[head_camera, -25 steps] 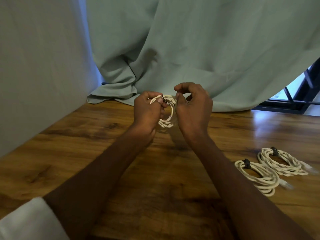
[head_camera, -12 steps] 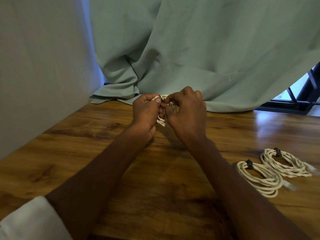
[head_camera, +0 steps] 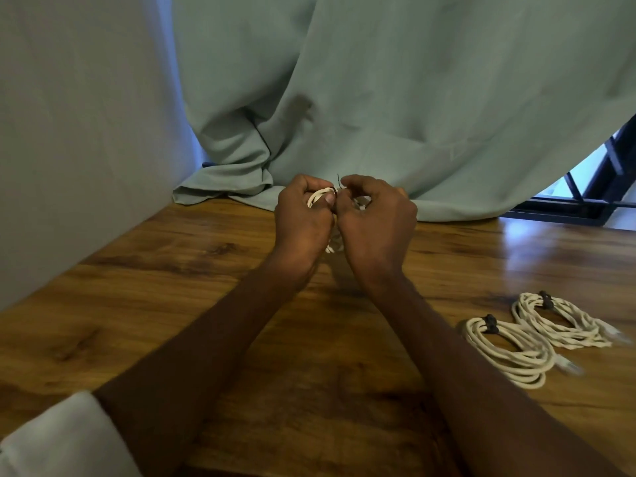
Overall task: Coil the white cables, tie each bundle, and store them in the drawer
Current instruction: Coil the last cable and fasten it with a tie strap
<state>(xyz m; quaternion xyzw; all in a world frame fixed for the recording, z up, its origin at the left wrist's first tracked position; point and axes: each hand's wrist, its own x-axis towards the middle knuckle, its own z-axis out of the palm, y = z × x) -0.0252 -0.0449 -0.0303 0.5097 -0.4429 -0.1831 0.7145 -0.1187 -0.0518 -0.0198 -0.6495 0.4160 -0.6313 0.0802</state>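
Wood-grained counter [head_camera: 144,304] fills the lower view, with a pale wall along its left edge and a grey-green curtain [head_camera: 413,98] draped onto its far edge. Above the far middle of the counter, both hands meet around a small white cable coil [head_camera: 318,196]. The left hand [head_camera: 303,222] has its fingers curled around the coil, thumb pressed on the loops. The right hand [head_camera: 375,222] sits just beside it, touching, its fingers pinching a thin dark tie [head_camera: 339,182] whose end sticks up between the two hands. Most of the coil is hidden behind the hands; a few loops show below the knuckles. Well apart, toward the right edge, two tied cable bundles lie flat on the counter: the nearer bundle [head_camera: 512,349] and the farther bundle [head_camera: 561,320], overlapping slightly, each cinched with a dark tie. Bare wood spreads between the forearms and the bundles, and across the left side up to the wall. A window frame [head_camera: 599,173] shows past the curtain at far right.
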